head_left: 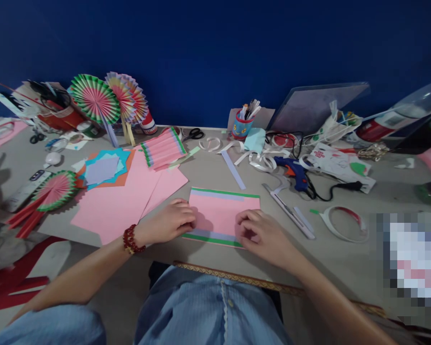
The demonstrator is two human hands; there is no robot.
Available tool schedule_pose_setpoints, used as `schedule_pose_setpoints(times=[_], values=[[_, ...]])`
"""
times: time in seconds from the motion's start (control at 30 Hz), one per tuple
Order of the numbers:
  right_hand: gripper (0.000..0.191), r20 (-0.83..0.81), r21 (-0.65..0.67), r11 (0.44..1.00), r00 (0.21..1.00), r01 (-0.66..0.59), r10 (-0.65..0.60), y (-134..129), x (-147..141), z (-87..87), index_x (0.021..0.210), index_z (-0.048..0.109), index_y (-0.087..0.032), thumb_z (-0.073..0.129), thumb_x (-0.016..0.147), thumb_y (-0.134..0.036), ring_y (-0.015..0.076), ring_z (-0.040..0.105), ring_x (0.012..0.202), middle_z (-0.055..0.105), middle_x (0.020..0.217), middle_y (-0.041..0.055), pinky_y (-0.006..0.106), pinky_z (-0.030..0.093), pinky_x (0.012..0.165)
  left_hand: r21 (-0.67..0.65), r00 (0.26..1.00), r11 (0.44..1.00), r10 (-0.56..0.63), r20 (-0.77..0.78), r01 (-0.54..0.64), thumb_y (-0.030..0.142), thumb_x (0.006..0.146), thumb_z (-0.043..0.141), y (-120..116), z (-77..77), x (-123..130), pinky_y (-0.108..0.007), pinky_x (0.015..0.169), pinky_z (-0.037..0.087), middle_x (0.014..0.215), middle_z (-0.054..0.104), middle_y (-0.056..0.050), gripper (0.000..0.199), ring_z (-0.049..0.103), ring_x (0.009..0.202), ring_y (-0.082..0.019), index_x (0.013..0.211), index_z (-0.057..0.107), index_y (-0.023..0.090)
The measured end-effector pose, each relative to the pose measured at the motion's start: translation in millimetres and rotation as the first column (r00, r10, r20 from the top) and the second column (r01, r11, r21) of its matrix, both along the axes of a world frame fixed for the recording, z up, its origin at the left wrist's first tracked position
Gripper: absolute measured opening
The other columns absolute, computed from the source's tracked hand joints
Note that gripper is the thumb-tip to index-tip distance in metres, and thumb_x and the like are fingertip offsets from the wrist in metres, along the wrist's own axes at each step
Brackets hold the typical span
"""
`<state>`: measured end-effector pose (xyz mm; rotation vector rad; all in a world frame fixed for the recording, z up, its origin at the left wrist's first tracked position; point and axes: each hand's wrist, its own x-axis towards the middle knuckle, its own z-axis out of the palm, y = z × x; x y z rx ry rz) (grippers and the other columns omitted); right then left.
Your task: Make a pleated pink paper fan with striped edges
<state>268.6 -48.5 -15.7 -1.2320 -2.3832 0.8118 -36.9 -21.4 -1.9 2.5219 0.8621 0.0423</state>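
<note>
A pink paper rectangle (215, 215) with purple and green strips along its long edges lies flat on the table in front of me. My left hand (174, 221) rests at its left edge, fingers curled, with the fingertips by the paper. On the right side of the sheet, my right hand (260, 235) has its fingers bent down onto the paper; what lies under the fingertips is hidden. Behind the left hand are large pink sheets (111, 211) and a pleated pink paper (163, 148) with green and purple edges.
A blue glue gun (296, 175), a utility knife (289, 211) and a white tape ring (345, 224) lie to the right. Paper fans (95, 99) stand at the back left. A pen cup (242, 125) and scissors (194, 134) sit near the wall.
</note>
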Motion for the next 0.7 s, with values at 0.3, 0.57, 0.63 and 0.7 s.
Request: schedule_pose_setpoints(times=[0.3,0.57,0.63,0.7], values=[[0.014,-0.017,-0.003,1.000,1.000,-0.002,0.002,0.4,3.3,-0.6,0.074,0.059,-0.022,0.059,0.083,-0.012,0.0210,0.060,0.096,0.065,0.097,0.0040,0.034,0.048,0.081,-0.004,1.000,1.000,0.013,0.001,-0.013,0.023,0.097,0.052,-0.3,2.4,1.8,-0.035,0.097,0.034,0.085,0.065,-0.001,0.013,0.056,0.089,-0.020,0.089,0.062,0.022],[0.016,-0.066,-0.079,0.997,0.998,0.017,-0.022,1.4,3.8,3.9,0.072,0.059,-0.023,0.058,0.086,-0.017,0.0193,0.061,0.093,0.066,0.096,0.0036,0.031,0.049,0.079,-0.009,1.000,1.000,0.014,-0.009,-0.014,0.021,0.096,0.051,-0.5,2.7,2.5,-0.036,0.098,0.033,0.088,0.067,-0.001,0.011,0.056,0.091,-0.020,0.091,0.061,0.022],[0.016,-0.089,-0.102,0.995,0.996,0.000,-0.009,2.0,4.5,5.5,0.071,0.058,-0.022,0.059,0.086,-0.018,0.0185,0.061,0.091,0.066,0.097,0.0030,0.031,0.049,0.078,-0.007,1.000,1.000,0.007,-0.012,-0.007,0.020,0.096,0.051,-0.5,2.6,2.0,-0.036,0.098,0.033,0.088,0.066,-0.001,0.011,0.056,0.091,-0.020,0.091,0.061,0.022],[0.016,-0.106,-0.116,0.993,0.994,-0.013,0.001,2.2,5.0,5.8,0.070,0.057,-0.023,0.060,0.086,-0.018,0.0178,0.062,0.090,0.066,0.098,0.0025,0.030,0.049,0.079,-0.009,1.000,1.000,0.004,-0.015,-0.004,0.020,0.096,0.051,-0.5,2.5,1.6,-0.036,0.097,0.033,0.087,0.066,-0.001,0.011,0.056,0.090,-0.020,0.091,0.060,0.022]])
